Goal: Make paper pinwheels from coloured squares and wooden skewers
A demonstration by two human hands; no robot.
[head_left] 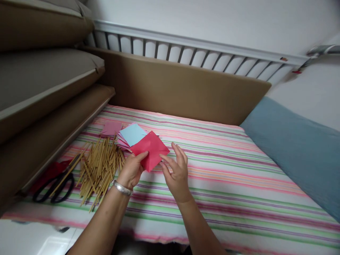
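Paper square (pixel 156 144), red, pinched in left hand (pixel 133 169); right hand (pixel 177 173) at its edge, grip spread.

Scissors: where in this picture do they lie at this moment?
In the head view, the scissors lie at the lower left, on the striped cloth, just left of the pile of thin sticks.

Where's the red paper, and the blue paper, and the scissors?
Red paper (pixel 152 144): head view, near its middle.
Blue paper (pixel 132 133): head view, its middle.
Scissors (pixel 58 176): head view, on the black handles.
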